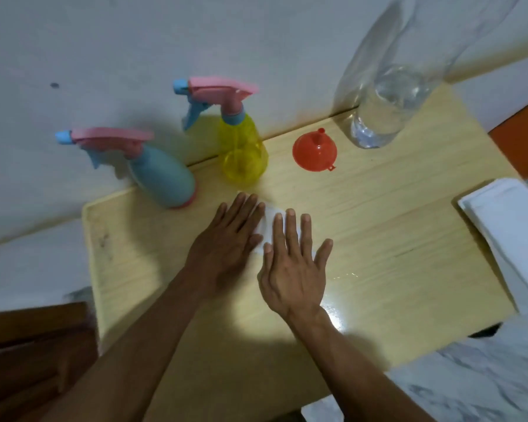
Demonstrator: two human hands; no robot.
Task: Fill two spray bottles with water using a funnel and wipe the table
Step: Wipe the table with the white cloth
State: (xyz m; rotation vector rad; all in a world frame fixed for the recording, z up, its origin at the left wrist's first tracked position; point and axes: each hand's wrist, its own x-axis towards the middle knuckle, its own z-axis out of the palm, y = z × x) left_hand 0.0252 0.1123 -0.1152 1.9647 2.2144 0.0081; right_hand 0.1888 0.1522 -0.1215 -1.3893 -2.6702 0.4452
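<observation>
Both hands press flat on a white cloth at the middle of the bench.
Left hand and right hand lie side by side, fingers straight. Behind them stand a blue spray bottle and a yellow spray bottle, then an orange funnel mouth-down and a clear water bottle; folded white cloths rest at the right edge.
</observation>
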